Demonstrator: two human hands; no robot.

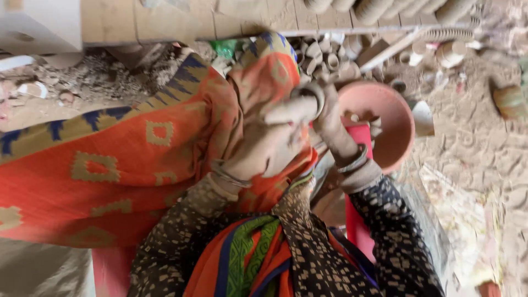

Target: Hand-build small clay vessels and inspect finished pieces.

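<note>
While orange patterned cloth [110,165] drapes the lap at left, the left hand [264,151] wraps its fingers closed around a small wet clay cup [305,104]; the right hand [333,124] pinches its rim. Shaping seems under way, above a pink bowl [393,118]. Smoothing next wants gentle, even pressure.

Motion blurs both hands, so the grip on the small clay cup [307,99] cannot be made out. The right hand [333,124] hides part of the pink bowl [385,118] behind it. Clay pots [385,8] above the bowl are cut off by the top edge.
</note>
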